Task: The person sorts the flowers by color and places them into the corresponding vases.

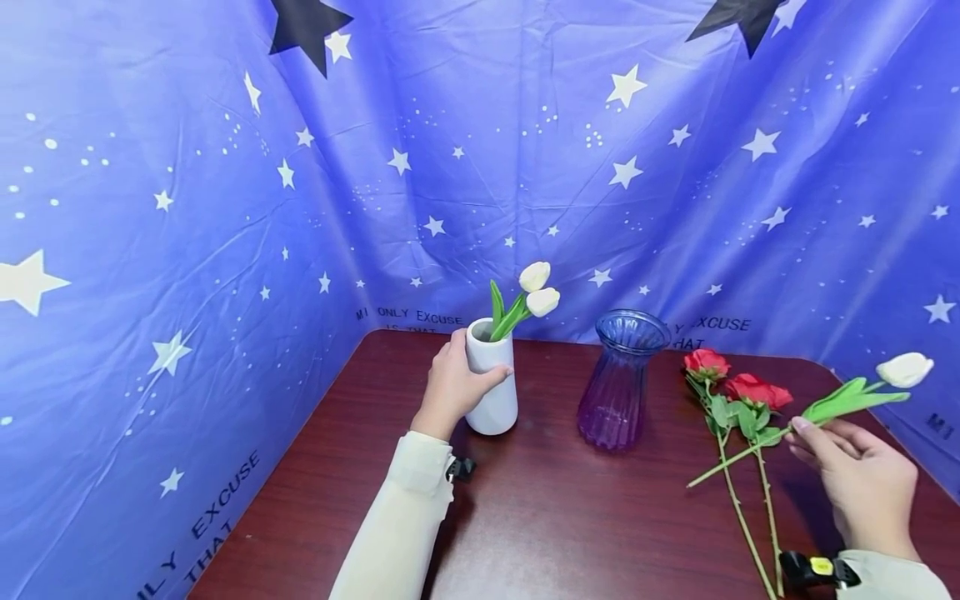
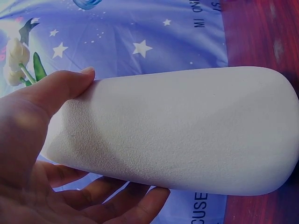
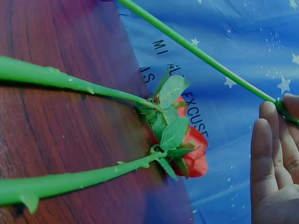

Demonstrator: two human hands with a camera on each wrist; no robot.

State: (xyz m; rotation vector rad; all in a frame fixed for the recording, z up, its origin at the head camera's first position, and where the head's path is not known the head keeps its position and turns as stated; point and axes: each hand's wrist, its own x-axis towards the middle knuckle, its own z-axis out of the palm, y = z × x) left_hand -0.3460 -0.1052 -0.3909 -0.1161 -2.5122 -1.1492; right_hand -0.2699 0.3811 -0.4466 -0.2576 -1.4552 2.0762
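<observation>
A white vase (image 1: 491, 400) stands upright on the table with two white tulips (image 1: 542, 288) in its mouth. Around its upper part my left hand (image 1: 453, 382) grips it, thumb on one side and fingers on the other; the left wrist view shows the vase (image 2: 187, 130) close up. My right hand (image 1: 862, 475) pinches a single white tulip (image 1: 905, 370) near its leaves, its bare stem slanting down to the left. In the right wrist view that green stem (image 3: 201, 53) runs to the fingertips. Below it lie two red roses (image 1: 757, 390) with thorny stems.
Between the white vase and the roses stands a ribbed glass vase (image 1: 615, 400), blue above and purple below. The dark red wooden table (image 1: 555, 517) meets a blue star-printed cloth (image 1: 517, 167) at its back and sides.
</observation>
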